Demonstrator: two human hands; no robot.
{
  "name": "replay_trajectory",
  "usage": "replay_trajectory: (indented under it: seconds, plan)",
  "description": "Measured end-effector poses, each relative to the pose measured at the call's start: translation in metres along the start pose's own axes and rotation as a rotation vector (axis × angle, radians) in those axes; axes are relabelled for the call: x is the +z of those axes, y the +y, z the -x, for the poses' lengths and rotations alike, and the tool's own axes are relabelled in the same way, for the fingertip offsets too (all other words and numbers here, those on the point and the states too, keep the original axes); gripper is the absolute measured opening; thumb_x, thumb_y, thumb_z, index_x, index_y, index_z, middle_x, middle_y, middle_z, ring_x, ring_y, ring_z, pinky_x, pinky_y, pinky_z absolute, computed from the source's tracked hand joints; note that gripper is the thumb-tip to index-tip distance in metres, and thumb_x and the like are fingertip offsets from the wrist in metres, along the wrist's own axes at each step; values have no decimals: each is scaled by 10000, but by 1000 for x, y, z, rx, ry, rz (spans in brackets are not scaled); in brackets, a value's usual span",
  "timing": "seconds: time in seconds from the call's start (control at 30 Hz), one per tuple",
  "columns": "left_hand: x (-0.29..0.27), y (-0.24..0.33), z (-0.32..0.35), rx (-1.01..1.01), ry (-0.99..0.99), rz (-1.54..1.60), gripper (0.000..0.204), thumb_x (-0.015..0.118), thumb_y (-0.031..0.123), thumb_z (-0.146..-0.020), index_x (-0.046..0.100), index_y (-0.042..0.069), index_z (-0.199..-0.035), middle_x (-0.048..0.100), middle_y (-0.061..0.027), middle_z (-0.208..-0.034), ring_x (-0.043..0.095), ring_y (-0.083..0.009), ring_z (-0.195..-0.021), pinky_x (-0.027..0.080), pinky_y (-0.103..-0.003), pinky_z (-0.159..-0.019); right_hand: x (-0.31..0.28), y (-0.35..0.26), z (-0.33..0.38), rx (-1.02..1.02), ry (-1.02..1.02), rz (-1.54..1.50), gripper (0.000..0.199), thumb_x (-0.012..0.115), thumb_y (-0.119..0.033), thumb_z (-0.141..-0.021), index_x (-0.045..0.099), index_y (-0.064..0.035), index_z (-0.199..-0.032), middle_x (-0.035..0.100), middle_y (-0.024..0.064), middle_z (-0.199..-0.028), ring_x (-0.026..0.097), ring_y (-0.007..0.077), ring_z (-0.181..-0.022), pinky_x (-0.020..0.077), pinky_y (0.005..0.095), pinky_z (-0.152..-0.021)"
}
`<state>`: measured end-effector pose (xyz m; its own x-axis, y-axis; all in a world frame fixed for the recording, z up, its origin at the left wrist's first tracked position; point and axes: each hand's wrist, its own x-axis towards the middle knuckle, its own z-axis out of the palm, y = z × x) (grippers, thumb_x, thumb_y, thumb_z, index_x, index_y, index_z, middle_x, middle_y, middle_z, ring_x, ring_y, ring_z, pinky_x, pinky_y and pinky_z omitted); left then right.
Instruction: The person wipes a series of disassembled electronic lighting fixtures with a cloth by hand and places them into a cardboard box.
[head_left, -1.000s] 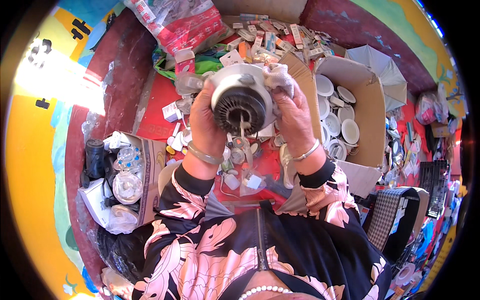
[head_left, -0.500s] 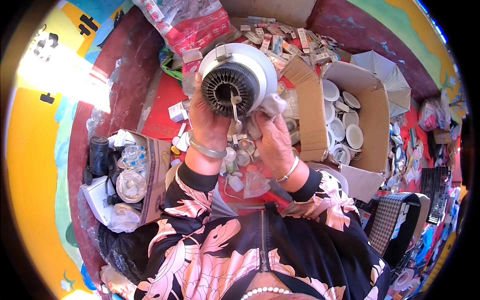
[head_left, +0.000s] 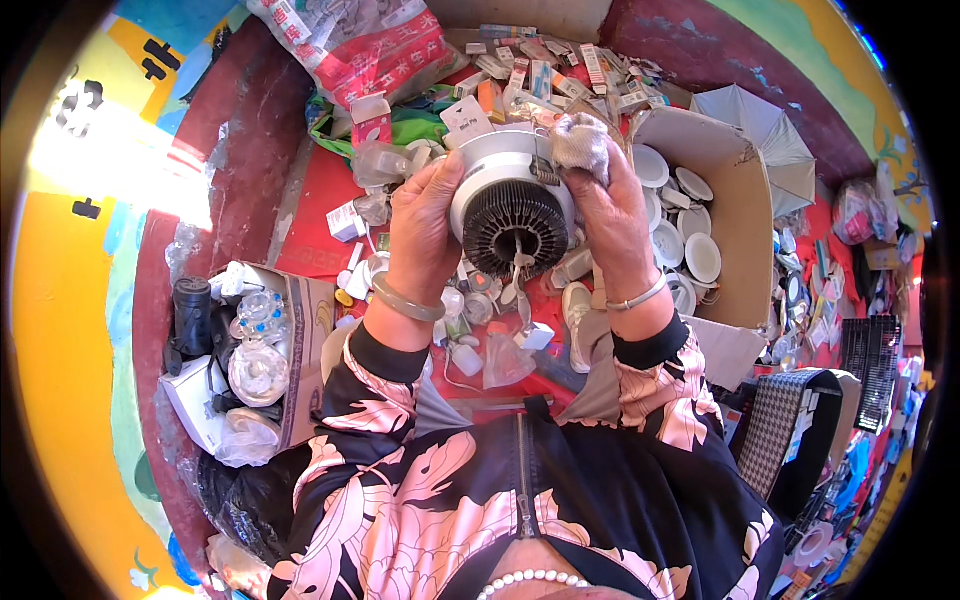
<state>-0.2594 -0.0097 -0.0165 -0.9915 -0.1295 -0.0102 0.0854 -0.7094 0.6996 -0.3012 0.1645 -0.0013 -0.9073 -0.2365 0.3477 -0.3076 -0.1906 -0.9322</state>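
I hold a round lamp fitting (head_left: 513, 205) in front of me, white-rimmed with a black finned heat sink facing me and a short wire dangling from its middle. My left hand (head_left: 424, 232) grips its left side, a pale bangle on that wrist. My right hand (head_left: 610, 215) supports the right side and presses a grey cloth (head_left: 580, 143) against the white rim at the top. Small white parts and connectors lie scattered on the red surface (head_left: 310, 215) below the fitting.
An open cardboard box (head_left: 735, 200) of white round fittings stands at the right. A smaller box (head_left: 300, 350) with clear bulbs and black parts sits at the left. Small packets and a red-printed bag (head_left: 370, 45) pile up at the back. A folded grey umbrella (head_left: 770, 140) lies far right.
The fitting has been turned and tilted, its heat sink now lower and facing me. My right hand has moved up to the rim with the cloth.
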Motion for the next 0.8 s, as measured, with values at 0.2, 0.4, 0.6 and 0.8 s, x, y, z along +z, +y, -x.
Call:
replay_trajectory:
  seconds: [0.2,0.4,0.6,0.8]
  plan:
    - [-10,-18,-8,-72,-3,213,386,448,254,-947,498,-60,-1166,605,-181,-1078,617,-264,-951,498,-372,-865,6,23,-1,262,61,-491,284,564,-85,-892,537,-27,-1168,583,8,-1025,545,89,-907,440,222,-808]
    - [-36,-15,-18,-34,30,469,341,399,192,-936,521,-30,-1164,594,-178,-1118,598,-304,-1001,480,-455,-905,26,32,14,544,222,-750,322,473,-283,-947,486,-76,-1194,566,43,-1123,546,160,-1021,458,345,-852]
    - [-45,-6,-19,64,-7,550,322,403,179,-924,546,-19,-1134,592,-185,-1118,587,-310,-1023,477,-466,-909,26,6,11,326,63,-835,428,401,-360,-959,434,-61,-1264,526,73,-1206,503,221,-1120,392,370,-954]
    - [-25,-16,-12,73,115,439,367,409,262,-954,521,-26,-1152,599,-160,-1109,589,-279,-1012,480,-421,-910,44,35,34,120,82,-128,414,459,-128,-953,374,-24,-1345,453,49,-1281,404,128,-1184,326,296,-1006]
